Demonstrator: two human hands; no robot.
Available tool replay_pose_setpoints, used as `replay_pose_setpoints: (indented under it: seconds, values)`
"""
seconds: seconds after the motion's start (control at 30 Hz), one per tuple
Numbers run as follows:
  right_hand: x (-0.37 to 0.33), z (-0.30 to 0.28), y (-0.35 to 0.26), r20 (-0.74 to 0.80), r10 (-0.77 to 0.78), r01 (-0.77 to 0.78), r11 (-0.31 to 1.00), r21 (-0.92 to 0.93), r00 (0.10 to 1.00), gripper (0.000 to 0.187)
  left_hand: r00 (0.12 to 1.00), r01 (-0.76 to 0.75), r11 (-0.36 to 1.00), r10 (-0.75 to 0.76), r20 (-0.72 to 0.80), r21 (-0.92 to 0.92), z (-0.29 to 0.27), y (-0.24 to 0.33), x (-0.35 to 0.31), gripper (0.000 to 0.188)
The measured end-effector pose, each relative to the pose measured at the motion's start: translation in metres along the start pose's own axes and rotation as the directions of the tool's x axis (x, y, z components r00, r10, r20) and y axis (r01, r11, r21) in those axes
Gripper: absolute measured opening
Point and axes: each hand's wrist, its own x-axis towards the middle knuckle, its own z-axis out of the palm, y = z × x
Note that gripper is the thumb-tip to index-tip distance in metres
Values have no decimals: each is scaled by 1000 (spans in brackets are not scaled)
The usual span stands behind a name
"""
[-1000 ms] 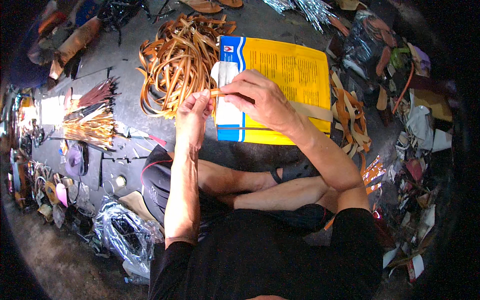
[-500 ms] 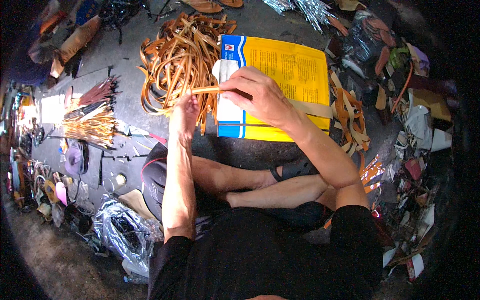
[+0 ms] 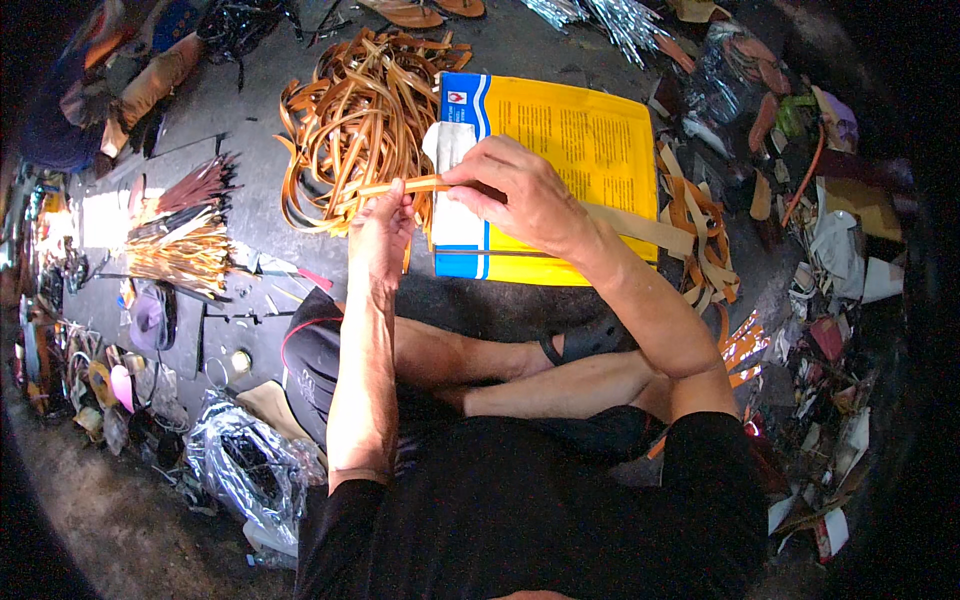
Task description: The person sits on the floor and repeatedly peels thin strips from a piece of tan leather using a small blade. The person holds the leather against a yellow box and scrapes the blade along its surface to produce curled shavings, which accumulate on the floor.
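Note:
A tan leather-like strap (image 3: pixel 422 185) is stretched between my two hands, over the left end of a flat yellow and blue metal sheet (image 3: pixel 580 125). My left hand (image 3: pixel 382 225) pinches it between thumb and fingers. My right hand (image 3: pixel 525 190) grips the strap a short way to the right, fingers bent around it. A wider beige band (image 3: pixel 645 230) runs out from under my right hand across the sheet. Behind my left hand lies a tangled heap of tan straps (image 3: pixel 350 120). A whitish pad (image 3: pixel 450 145) sits at the sheet's left edge.
More strips (image 3: pixel 700 225) lie right of the sheet. Bundled brown and golden strips (image 3: pixel 180 235) are on the floor at left. Clear plastic (image 3: pixel 245 455) is by my left knee. Scraps (image 3: pixel 830 260) crowd the right side, and sandals (image 3: pixel 405 12) lie at the far edge.
My left hand has shifted slightly right along the strap, closer to my right hand. My right hand has barely moved and keeps its grip.

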Motion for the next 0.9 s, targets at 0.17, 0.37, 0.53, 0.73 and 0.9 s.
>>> replay_pose_setpoints:
  seconds: [0.17, 0.37, 0.53, 0.73, 0.9]
  values:
    - [-2, 0, 3, -17, -20, 19, 999, -45, 1000, 11, 999, 22, 997, -19, -43, 73, -26, 0, 24, 9]
    - [3, 2, 1, -36, -56, 53, 997, -59, 998, 12, 996, 45, 969, -61, -59, -244, -81, 1, 61, 15]
    - [1, 1, -1, -57, -64, 56, 991, -125, 996, 12, 985, 127, 963, -94, 145, -240, 3, 21, -14, 42]
    - [0, 3, -1, -38, -38, 35, 997, -61, 999, 12, 989, -5, 999, -3, 151, 50, 17, 0, -14, 10]
    - [-1, 1, 0, -22, -30, 29, 998, -59, 999, 11, 994, 37, 997, -44, 102, 73, -8, -2, 5, 10]
